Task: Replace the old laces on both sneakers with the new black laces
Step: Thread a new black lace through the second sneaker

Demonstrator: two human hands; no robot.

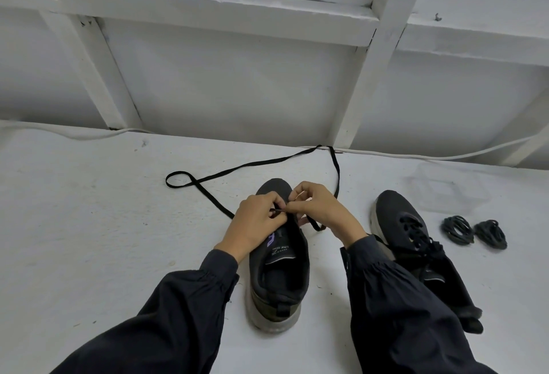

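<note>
threading sneaker point(279, 278) eyelet | left hand point(258, 220), right hand point(322, 210): fingers are pinching black lace point(255, 165) tip | likely best keeping it flat, untwisted

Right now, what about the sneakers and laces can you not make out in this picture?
Head view.
1. Front eyelets of the middle sneaker: hidden by the left hand and right hand.
2. Part of the other sneaker: covered by the right sleeve.
3. Tip of the black lace: too small.
</note>
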